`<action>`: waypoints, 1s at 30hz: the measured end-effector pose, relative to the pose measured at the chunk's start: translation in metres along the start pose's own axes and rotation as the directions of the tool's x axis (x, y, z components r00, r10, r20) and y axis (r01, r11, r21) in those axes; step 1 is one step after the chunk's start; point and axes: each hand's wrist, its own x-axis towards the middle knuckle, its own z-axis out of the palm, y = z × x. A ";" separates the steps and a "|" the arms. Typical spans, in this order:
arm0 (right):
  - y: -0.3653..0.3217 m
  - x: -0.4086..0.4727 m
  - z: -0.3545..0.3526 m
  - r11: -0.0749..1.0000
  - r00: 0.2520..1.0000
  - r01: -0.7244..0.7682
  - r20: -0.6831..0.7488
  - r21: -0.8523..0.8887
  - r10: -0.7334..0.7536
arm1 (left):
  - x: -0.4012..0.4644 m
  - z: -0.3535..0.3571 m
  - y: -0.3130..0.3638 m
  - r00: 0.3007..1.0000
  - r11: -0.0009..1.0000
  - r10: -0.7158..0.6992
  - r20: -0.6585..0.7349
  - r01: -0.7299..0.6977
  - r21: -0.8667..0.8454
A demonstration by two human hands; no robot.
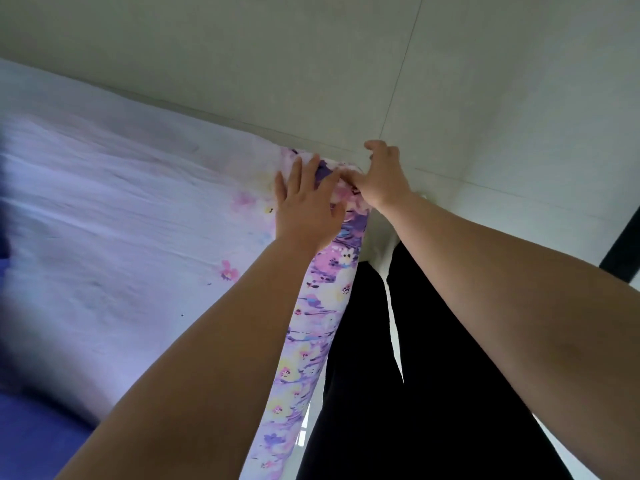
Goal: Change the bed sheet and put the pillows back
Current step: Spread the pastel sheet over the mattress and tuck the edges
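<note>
Far out to the left of both hands there's a bit of dark blue fabric (31,441) at the edge of the view, too blurry to say what it is. Between that and the hands the whole bed (104,327) top is covered by the bed sheet (114,216), pale and a little wrinkled, with a few pink flowers printed just left of the left wrist.

The left hand (306,206) lies flat on the sheet right at the bed's corner, fingers straight and spread, palm down, pressing the fabric. Directly under and below it the sheet turns over the edge and hangs down the side of the bed, and there the print gets busy with purple, pink and yellow flowers.

Just right of that, the right hand (377,176) is at the very corner, nearly touching the left fingertips. Its fingers are curled and bunched into the flowery fabric, so it looks like it's pinching the sheet corner, against the wall (311,64).

Below the right hand, between the two forearms, are the person's legs in black trousers (433,375), standing right beside the hanging sheet on a white floor (394,327). Pillows aren't anywhere in this view.
</note>
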 end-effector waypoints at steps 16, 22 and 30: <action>-0.055 -0.065 -0.059 0.800 0.835 0.373 0.547 -0.469 -0.068 | -0.034 -0.070 -0.027 0.971 0.826 -0.225 0.078 0.233 -0.514; -0.147 -0.074 -0.146 0.792 0.806 0.343 0.591 -0.505 0.027 | -0.027 -0.156 -0.010 0.956 0.764 -0.284 0.071 0.270 -0.586; -0.281 -0.029 -0.245 0.743 0.802 0.462 0.585 -0.483 -0.119 | 0.023 -0.264 0.008 0.886 0.548 -0.461 0.061 0.338 -0.765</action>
